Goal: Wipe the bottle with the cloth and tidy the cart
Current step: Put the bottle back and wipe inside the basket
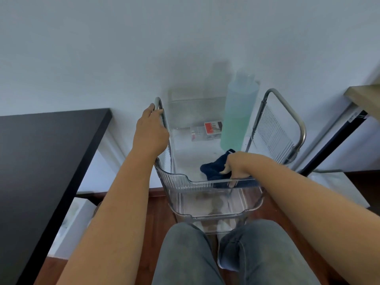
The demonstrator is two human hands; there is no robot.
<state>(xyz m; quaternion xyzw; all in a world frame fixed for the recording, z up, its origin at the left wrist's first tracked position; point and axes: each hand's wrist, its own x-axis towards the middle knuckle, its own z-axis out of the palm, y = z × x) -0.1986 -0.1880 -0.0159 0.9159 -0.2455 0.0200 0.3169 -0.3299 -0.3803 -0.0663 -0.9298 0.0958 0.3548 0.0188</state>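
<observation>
Seen from above: clear plastic cart (186, 179) with chrome tube handles, set against a white wall (123, 48). Left hand (150, 130) at nine o'clock of the top tray, grip clenched around the left chrome handle (158, 103). Right hand (236, 164) at five o'clock of the tray, grip closed on the dark blue cloth (213, 168), fingertips pressing it against the tray's near rim. Cloth bunched on the tray floor, partly draped toward the front edge. Translucent bottle (238, 112) of pale green liquid standing upright at one o'clock of the tray, just beyond the cloth, not touched by either hand; cap blurred against the wall. Small clear box with a red label (211, 128) lying at twelve o'clock, just left of the bottle's base. Right chrome handle (287, 112) free at three o'clock. Black bench (41, 171) at nine o'clock of the cart, well apart from the tray. Lower trays visible through the plastic, contents too blurred to tell. Knees in grey trousers (226, 254) at six o'clock, above a dark wooden floor (156, 212).
</observation>
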